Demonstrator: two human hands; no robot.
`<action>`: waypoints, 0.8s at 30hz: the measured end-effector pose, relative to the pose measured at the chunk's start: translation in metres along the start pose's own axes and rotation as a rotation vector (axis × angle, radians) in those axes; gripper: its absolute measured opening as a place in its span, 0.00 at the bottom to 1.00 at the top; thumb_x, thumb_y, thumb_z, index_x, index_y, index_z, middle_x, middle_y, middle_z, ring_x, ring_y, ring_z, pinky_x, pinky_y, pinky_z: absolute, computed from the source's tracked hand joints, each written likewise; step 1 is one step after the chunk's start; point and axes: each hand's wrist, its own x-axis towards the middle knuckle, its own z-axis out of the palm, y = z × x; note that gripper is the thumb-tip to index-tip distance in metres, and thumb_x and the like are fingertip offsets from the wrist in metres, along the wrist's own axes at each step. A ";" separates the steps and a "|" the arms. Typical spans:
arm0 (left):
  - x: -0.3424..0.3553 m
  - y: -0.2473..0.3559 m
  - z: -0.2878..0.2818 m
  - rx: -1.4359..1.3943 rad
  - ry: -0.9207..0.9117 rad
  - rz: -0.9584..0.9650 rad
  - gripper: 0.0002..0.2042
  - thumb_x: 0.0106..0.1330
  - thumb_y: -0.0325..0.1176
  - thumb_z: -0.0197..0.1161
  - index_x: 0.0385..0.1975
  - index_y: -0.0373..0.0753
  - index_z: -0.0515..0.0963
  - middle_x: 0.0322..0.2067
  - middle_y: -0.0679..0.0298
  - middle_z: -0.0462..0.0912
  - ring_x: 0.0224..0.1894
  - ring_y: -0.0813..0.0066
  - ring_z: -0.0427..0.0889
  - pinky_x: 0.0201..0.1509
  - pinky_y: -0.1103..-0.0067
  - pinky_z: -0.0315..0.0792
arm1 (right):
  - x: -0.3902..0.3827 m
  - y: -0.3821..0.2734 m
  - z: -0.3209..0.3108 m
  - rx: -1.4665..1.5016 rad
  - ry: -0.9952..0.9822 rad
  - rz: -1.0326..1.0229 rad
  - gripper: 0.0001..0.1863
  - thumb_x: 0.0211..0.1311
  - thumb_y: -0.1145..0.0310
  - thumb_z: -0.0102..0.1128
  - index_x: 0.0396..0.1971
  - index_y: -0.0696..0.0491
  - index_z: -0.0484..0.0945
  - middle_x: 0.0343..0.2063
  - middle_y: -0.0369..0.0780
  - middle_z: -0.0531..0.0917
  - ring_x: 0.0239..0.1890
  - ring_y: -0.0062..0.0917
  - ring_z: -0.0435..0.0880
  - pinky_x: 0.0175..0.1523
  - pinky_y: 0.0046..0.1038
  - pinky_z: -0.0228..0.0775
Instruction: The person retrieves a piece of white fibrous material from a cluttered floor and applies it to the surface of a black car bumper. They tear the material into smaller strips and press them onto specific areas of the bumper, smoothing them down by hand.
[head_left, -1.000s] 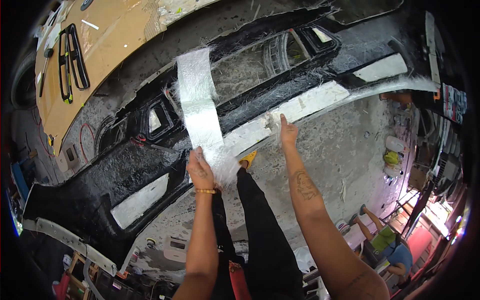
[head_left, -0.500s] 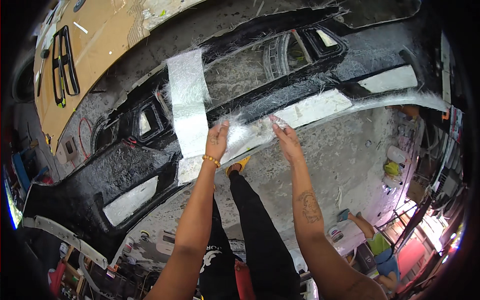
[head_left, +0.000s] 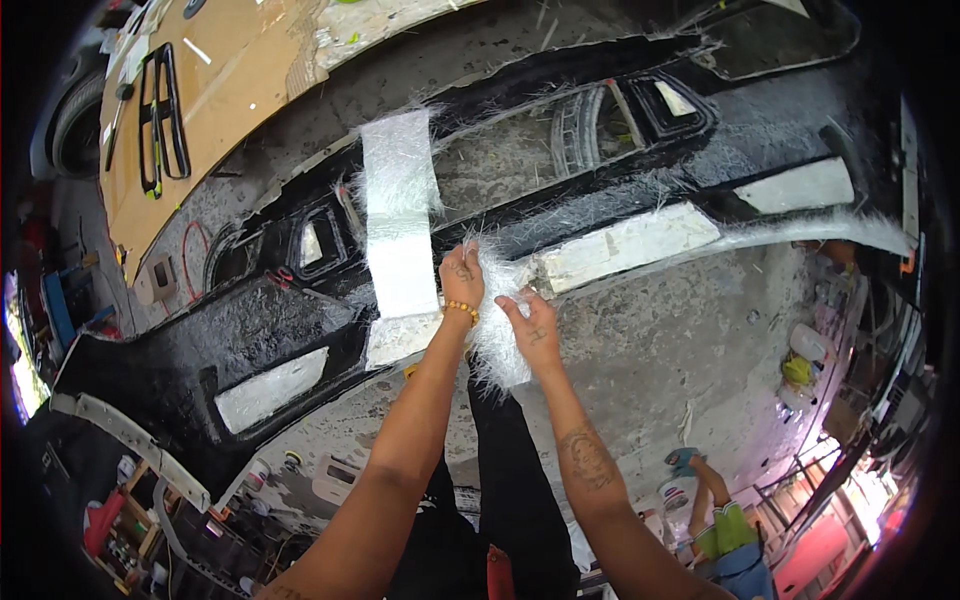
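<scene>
A frayed white piece of fiberglass mat (head_left: 497, 348) hangs between my hands, its lower end dangling past the bumper's near edge. My left hand (head_left: 461, 277) pinches its upper left part. Lower down, my right hand (head_left: 536, 333) grips the mat's right side between thumb and fingers. Beneath lies a large black car bumper (head_left: 270, 325), with loose glass fibres along its edges. Just left of my left hand, a long white strip of fiberglass mat (head_left: 398, 255) lies across the bumper. A pale panel (head_left: 630, 245) is set in the bumper to the right.
Red-handled scissors (head_left: 279, 277) rest on the bumper's left part. A cardboard sheet (head_left: 235, 90) at the far left carries a black slotted trim piece (head_left: 163, 120). A person in green and blue (head_left: 730, 535) is at the lower right. White containers (head_left: 810, 343) stand by the right wall.
Both hands have drawn closer together, the right one moving left and down. The mat piece has swung from lying along the bumper's edge to hanging down over it.
</scene>
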 end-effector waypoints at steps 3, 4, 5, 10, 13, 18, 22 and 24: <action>0.030 -0.066 -0.015 0.041 0.281 -0.215 0.17 0.71 0.35 0.48 0.26 0.29 0.78 0.27 0.39 0.80 0.33 0.39 0.79 0.37 0.58 0.72 | -0.007 -0.007 0.011 0.251 0.024 -0.049 0.16 0.59 0.62 0.70 0.30 0.60 0.78 0.25 0.43 0.80 0.29 0.20 0.76 0.39 0.23 0.69; 0.046 -0.094 -0.042 0.068 0.382 -0.217 0.19 0.72 0.36 0.46 0.26 0.28 0.78 0.28 0.39 0.80 0.33 0.39 0.79 0.37 0.59 0.72 | -0.013 -0.005 0.005 0.172 0.035 0.002 0.14 0.60 0.63 0.69 0.30 0.60 0.79 0.27 0.44 0.81 0.31 0.27 0.78 0.42 0.26 0.69; 0.059 -0.090 -0.055 0.199 0.470 -0.128 0.20 0.73 0.36 0.45 0.24 0.29 0.76 0.25 0.40 0.79 0.29 0.39 0.78 0.35 0.59 0.70 | -0.004 0.018 -0.012 0.104 0.124 -0.038 0.14 0.61 0.63 0.68 0.30 0.60 0.79 0.28 0.43 0.81 0.32 0.28 0.78 0.42 0.27 0.69; 0.052 -0.079 -0.093 -0.195 0.034 -0.150 0.17 0.71 0.40 0.54 0.26 0.32 0.78 0.19 0.69 0.75 0.23 0.81 0.69 0.28 0.77 0.64 | 0.061 0.104 -0.081 -0.519 0.554 -0.420 0.15 0.62 0.61 0.67 0.30 0.59 0.80 0.25 0.42 0.80 0.30 0.30 0.77 0.42 0.29 0.69; 0.010 -0.069 -0.106 -0.306 -0.116 -0.099 0.13 0.68 0.37 0.57 0.36 0.33 0.83 0.29 0.73 0.80 0.30 0.84 0.72 0.35 0.83 0.65 | 0.067 0.100 -0.099 -0.495 0.635 -0.259 0.16 0.61 0.59 0.67 0.29 0.59 0.80 0.22 0.39 0.79 0.25 0.26 0.75 0.36 0.28 0.70; -0.049 -0.027 -0.123 -0.830 -0.386 -0.449 0.09 0.64 0.33 0.67 0.39 0.37 0.80 0.34 0.72 0.82 0.37 0.84 0.77 0.44 0.84 0.68 | 0.004 0.043 -0.069 0.177 0.256 0.164 0.15 0.65 0.59 0.64 0.28 0.57 0.77 0.19 0.33 0.76 0.20 0.17 0.76 0.28 0.25 0.70; -0.096 -0.008 -0.138 -1.117 -0.392 -0.445 0.08 0.63 0.29 0.68 0.39 0.37 0.80 0.36 0.69 0.82 0.39 0.83 0.77 0.46 0.83 0.69 | -0.053 0.003 0.012 0.464 0.074 0.275 0.13 0.68 0.61 0.60 0.40 0.57 0.77 0.26 0.34 0.79 0.29 0.17 0.80 0.35 0.22 0.74; -0.113 -0.015 -0.136 -1.140 -0.347 -0.418 0.07 0.62 0.29 0.68 0.38 0.37 0.80 0.36 0.68 0.82 0.40 0.83 0.77 0.46 0.82 0.69 | -0.085 -0.007 0.045 0.553 0.044 0.305 0.15 0.69 0.61 0.59 0.45 0.57 0.75 0.29 0.34 0.80 0.33 0.17 0.81 0.39 0.22 0.74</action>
